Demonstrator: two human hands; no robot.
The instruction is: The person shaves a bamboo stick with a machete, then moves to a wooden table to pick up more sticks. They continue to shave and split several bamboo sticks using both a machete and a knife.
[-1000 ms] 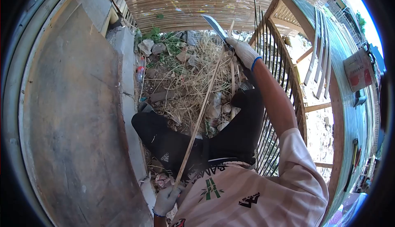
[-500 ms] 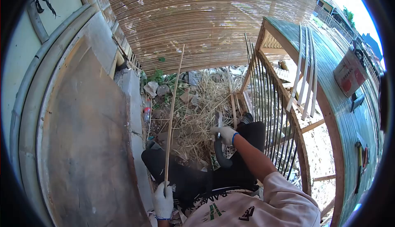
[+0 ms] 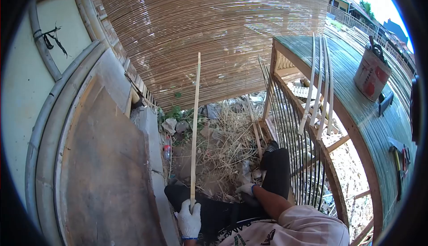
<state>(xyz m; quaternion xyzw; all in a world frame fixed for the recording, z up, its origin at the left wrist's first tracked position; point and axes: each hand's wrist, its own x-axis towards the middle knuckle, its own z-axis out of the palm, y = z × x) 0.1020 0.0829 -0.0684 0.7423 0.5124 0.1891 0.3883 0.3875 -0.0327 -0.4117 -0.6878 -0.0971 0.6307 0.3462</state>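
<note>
The straw [image 3: 227,150] lies between the board [image 3: 107,166], left, and the bench [image 3: 368,123], right. The screen [image 3: 214,32] stands behind. The bucket [image 3: 372,75] sits behind the pliers [image 3: 405,159]; slats [image 3: 314,83] overhang the bench's left edge. The stick [image 3: 195,130] is in the left grip [image 3: 189,220].

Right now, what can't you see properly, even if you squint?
In the head view:
- Whether the right hand holds anything: it's small and turned away.
- The near end of the long strip: the left hand covers it.
- Down inside the bucket: its wall hides that.
</note>
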